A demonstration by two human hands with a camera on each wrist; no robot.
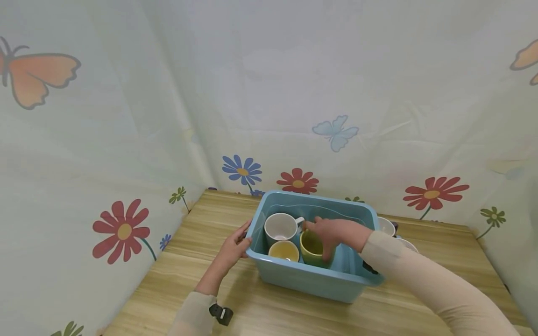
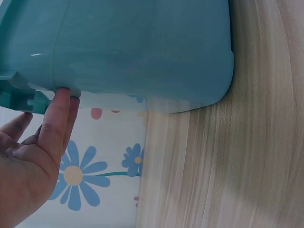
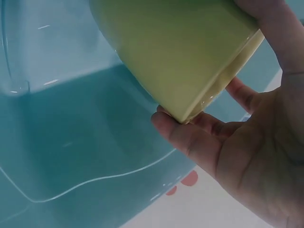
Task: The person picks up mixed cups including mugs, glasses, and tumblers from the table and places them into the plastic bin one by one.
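Observation:
A light-blue plastic bin stands on the wooden table with several cups inside. My left hand holds its rim at the left end; in the left wrist view, the fingers touch the outside just under the rim. Inside the bin, my right hand grips a yellow-green cup by its rim, thumb and fingers on opposite sides. Left of that cup are a white mug, its handle pointing right, and a smaller cup with a yellow inside. The right forearm covers part of the bin's right end.
Beyond the bin's right end stand a white mug with a dark handle and another white-rimmed vessel, partly hidden by the sleeve. A flowered curtain hangs behind the wooden table.

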